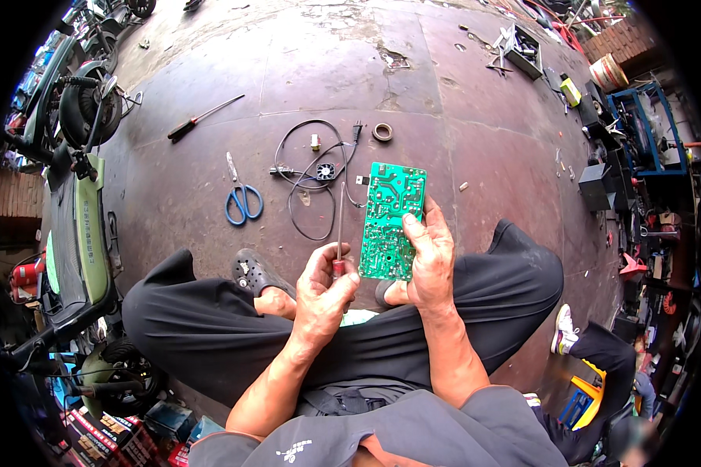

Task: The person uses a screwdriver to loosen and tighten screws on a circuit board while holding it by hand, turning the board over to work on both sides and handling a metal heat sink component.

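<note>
My right hand (430, 257) grips a green circuit board (392, 218) by its right edge, solder side up, over my knees. My left hand (323, 294) is closed around the red handle of a thin screwdriver (339, 226), whose shaft points up and away beside the board's left edge. I am squatting on a concrete floor (210, 194) in black trousers and dark sandals.
On the floor ahead lie blue-handled scissors (242, 198), a tangle of black cable with a small fan (319, 171), a tape ring (382, 132) and a long screwdriver (202, 118). Scooters stand at left (78, 226). Another person's leg and white shoe (565, 331) are at right.
</note>
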`<state>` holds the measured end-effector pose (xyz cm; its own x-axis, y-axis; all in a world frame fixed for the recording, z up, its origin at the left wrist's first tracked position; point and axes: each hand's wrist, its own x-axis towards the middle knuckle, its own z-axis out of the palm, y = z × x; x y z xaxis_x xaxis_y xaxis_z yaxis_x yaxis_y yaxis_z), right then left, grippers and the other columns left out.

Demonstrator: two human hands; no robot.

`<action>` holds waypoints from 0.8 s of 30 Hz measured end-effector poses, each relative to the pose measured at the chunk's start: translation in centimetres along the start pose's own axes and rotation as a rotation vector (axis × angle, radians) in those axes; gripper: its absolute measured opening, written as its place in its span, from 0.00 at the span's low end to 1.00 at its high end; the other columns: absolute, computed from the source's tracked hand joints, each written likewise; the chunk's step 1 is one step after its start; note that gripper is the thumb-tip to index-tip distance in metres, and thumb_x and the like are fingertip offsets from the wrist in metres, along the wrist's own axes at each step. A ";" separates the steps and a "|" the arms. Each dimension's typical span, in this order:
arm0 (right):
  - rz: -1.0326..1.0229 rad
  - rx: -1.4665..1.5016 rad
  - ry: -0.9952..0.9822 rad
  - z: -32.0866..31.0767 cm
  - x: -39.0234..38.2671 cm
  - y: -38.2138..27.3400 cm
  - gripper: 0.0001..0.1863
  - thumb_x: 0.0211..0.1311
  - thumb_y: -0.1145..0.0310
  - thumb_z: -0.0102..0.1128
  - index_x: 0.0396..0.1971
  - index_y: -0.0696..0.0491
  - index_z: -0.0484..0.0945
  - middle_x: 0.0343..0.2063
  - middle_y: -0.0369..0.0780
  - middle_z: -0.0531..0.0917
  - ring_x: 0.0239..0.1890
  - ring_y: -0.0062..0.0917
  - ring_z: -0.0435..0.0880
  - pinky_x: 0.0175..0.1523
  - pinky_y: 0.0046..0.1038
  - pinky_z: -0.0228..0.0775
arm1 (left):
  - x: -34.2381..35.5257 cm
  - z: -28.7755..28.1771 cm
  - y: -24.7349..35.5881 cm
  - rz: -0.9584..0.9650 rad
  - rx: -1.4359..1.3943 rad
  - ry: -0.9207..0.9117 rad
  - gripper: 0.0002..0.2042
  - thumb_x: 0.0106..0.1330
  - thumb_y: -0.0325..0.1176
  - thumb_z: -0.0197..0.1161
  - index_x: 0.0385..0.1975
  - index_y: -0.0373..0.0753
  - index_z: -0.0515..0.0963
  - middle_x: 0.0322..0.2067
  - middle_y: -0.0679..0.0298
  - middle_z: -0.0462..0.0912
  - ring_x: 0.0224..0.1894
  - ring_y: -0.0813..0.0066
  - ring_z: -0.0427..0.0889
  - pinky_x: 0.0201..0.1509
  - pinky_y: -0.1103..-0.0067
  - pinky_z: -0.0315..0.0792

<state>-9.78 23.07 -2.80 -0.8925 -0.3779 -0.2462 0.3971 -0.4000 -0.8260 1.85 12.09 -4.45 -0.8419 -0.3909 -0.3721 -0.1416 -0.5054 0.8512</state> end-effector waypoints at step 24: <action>-0.143 -0.064 0.079 -0.4 0.1 -0.5 0.25 0.63 0.77 0.57 0.60 0.61 0.70 0.44 0.38 0.82 0.43 0.17 0.79 0.51 0.22 0.72 | -5.5 -3.0 4.0 0.264 0.606 -0.129 0.20 0.58 0.14 0.60 0.52 0.29 0.73 0.40 0.63 0.78 0.43 0.79 0.76 0.50 0.83 0.70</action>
<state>-10.12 23.58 -2.64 -0.9540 -0.2533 -0.1603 0.2523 -0.3898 -0.8856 7.45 9.93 -0.07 -0.9385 -0.3282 -0.1074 -0.1577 0.1307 0.9788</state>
